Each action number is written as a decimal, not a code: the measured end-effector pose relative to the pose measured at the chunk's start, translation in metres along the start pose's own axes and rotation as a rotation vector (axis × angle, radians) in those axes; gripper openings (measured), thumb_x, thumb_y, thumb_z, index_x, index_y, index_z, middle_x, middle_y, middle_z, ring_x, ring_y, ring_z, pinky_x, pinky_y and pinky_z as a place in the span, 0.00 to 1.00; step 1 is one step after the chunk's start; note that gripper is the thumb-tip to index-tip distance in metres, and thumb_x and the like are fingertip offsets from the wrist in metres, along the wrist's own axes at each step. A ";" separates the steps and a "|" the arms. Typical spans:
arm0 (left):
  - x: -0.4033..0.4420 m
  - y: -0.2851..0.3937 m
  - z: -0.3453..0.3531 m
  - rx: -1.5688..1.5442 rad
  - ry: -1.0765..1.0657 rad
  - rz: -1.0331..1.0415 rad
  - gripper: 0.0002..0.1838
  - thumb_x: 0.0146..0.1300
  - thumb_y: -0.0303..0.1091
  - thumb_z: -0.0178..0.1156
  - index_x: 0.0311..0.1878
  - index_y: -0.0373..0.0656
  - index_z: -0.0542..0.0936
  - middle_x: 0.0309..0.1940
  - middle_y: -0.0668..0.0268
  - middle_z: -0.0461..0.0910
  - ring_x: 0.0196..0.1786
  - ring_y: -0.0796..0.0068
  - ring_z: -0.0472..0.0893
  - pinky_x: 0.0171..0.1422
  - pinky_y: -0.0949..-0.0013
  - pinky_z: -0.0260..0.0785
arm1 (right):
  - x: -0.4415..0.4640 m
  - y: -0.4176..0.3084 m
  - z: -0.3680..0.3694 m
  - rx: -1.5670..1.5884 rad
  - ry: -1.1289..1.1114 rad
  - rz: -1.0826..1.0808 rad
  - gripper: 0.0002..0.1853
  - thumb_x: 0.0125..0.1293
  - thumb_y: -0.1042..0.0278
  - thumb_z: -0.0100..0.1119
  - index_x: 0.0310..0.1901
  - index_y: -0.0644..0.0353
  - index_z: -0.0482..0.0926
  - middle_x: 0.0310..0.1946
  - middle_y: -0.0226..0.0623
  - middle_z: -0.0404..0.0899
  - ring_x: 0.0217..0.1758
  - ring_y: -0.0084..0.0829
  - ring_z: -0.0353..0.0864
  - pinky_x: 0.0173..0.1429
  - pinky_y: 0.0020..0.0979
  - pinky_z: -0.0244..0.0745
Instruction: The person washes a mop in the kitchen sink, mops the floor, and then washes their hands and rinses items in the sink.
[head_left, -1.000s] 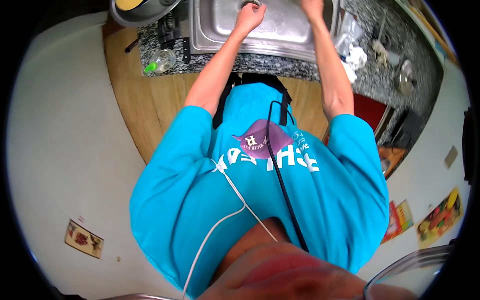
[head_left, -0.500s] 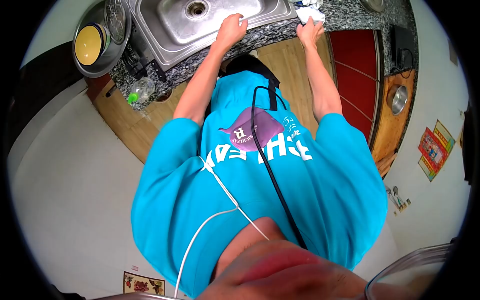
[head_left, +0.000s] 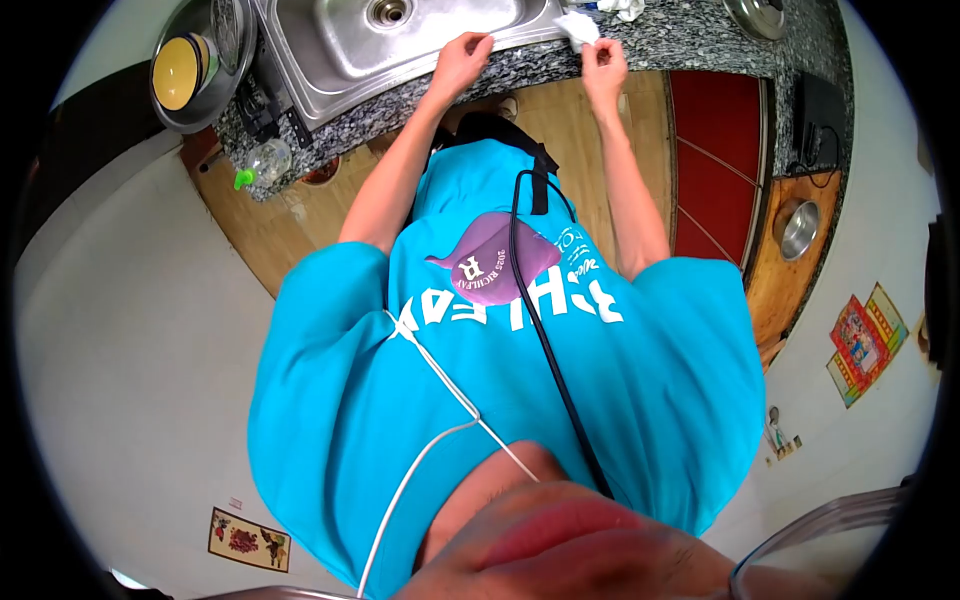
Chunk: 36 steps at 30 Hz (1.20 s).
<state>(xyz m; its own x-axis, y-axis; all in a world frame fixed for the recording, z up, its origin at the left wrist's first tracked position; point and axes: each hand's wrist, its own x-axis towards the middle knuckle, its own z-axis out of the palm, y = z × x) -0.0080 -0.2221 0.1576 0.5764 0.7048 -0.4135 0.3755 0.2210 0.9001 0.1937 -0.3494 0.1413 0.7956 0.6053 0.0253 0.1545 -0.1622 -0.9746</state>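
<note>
My right hand [head_left: 604,75] pinches a crumpled white cloth or tissue [head_left: 577,28] at the sink's right end, over the counter edge. Which of the two it is, I cannot tell. At the front rim of the steel sink [head_left: 340,92] is my left hand [head_left: 462,66], its fingers curled together. The inside of those fingers is hidden, so anything in them does not show. The basin [head_left: 440,25] has a round drain [head_left: 390,11]. Another crumpled white piece [head_left: 627,9] lies on the speckled counter [head_left: 690,40] beyond my right hand.
Left of the sink, a metal basin [head_left: 190,117] holds a yellow bowl [head_left: 176,75] and other dishes. A clear bottle [head_left: 269,160] with a green cap lies nearby. At the right are a lid [head_left: 757,15], a red cabinet door [head_left: 715,160] and a metal bowl [head_left: 798,228] on wood.
My right hand has moved left towards the sink, bringing the white cloth or tissue with it. The left hand stays by the sink rim, its fingers more curled. The view has shifted slightly.
</note>
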 end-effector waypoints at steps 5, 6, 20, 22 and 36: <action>-0.002 -0.025 0.044 -0.432 -0.211 -0.148 0.22 0.64 0.39 0.53 0.52 0.29 0.68 0.44 0.55 0.76 0.45 0.69 0.78 0.49 0.71 0.73 | -0.047 -0.011 0.034 -0.448 -0.329 -0.267 0.16 0.48 0.72 0.60 0.43 0.59 0.75 0.31 0.44 0.68 0.36 0.41 0.69 0.43 0.37 0.67; -0.004 -0.031 0.042 -0.243 -0.211 -0.127 0.22 0.63 0.38 0.54 0.52 0.28 0.69 0.43 0.55 0.76 0.43 0.69 0.79 0.47 0.71 0.74 | -0.054 -0.007 0.037 -0.432 -0.362 -0.273 0.16 0.48 0.72 0.60 0.43 0.59 0.75 0.31 0.44 0.68 0.36 0.41 0.69 0.43 0.37 0.67; -0.142 -0.110 -0.143 0.682 0.794 -0.001 0.14 0.55 0.31 0.54 0.44 0.37 0.77 0.38 0.50 0.76 0.42 0.52 0.75 0.48 0.58 0.68 | -0.187 -0.034 0.257 -0.159 -1.155 -0.656 0.10 0.56 0.72 0.51 0.38 0.65 0.66 0.31 0.53 0.72 0.38 0.53 0.71 0.43 0.46 0.68; -0.147 -0.112 -0.148 0.679 0.816 0.058 0.12 0.55 0.29 0.53 0.42 0.36 0.77 0.36 0.50 0.75 0.42 0.51 0.74 0.47 0.58 0.68 | -0.196 -0.030 0.267 -0.262 -1.166 -0.624 0.10 0.56 0.72 0.50 0.39 0.65 0.66 0.31 0.54 0.73 0.37 0.53 0.73 0.41 0.45 0.70; -0.068 -0.085 -0.031 0.627 0.384 0.428 0.10 0.51 0.26 0.53 0.37 0.35 0.74 0.33 0.52 0.71 0.39 0.53 0.73 0.44 0.59 0.68 | -0.104 -0.019 0.134 -0.537 -0.974 -0.335 0.12 0.52 0.72 0.57 0.39 0.62 0.71 0.27 0.50 0.75 0.33 0.51 0.75 0.36 0.43 0.70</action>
<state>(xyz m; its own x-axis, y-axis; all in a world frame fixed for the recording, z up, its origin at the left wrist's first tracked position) -0.1011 -0.2680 0.1131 0.5170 0.8471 0.1228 0.5790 -0.4517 0.6787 0.0297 -0.3046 0.1271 -0.0839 0.9858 -0.1455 0.6865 -0.0486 -0.7255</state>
